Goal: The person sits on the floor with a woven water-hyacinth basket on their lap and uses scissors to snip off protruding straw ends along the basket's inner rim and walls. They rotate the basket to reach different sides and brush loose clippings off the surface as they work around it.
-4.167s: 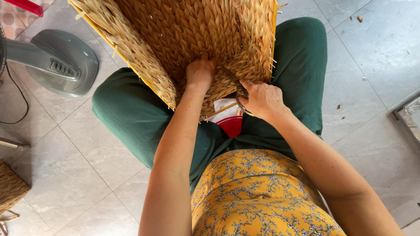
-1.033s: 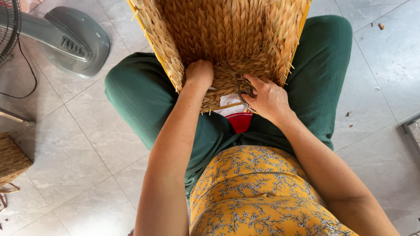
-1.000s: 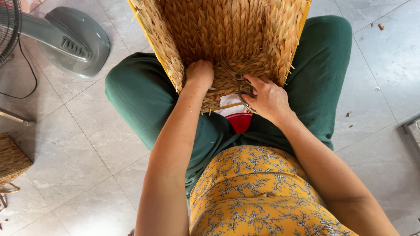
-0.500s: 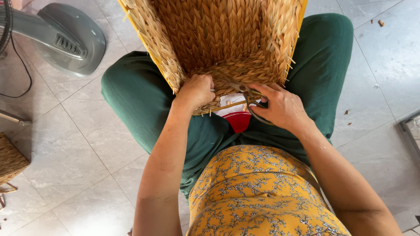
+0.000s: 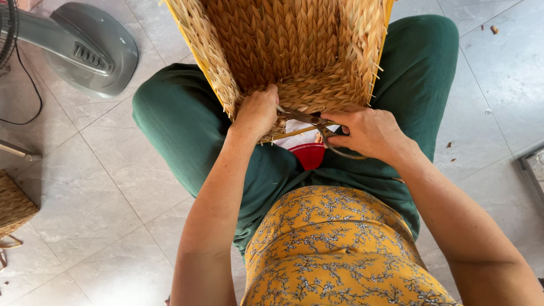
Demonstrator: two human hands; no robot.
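A woven straw basket (image 5: 294, 51) on a yellow frame lies across my lap, its braided wall facing me. My left hand (image 5: 258, 110) grips the basket's near lower edge. My right hand (image 5: 368, 131) holds metal scissors (image 5: 309, 119), blades pointing left at the straw ends by the left hand. A red and white object (image 5: 309, 152) shows between my knees under the basket.
I sit on a grey tiled floor (image 5: 102, 187) in green trousers. A grey fan base (image 5: 90, 48) with its cord stands at the upper left. Another woven piece (image 5: 14, 207) pokes in at the left edge. Small straw bits lie on the tiles at right.
The basket has tipped up and away. My right hand has drawn back from the weave, and the scissors now show, blades at the basket's lower edge. The left hand slid slightly lower.
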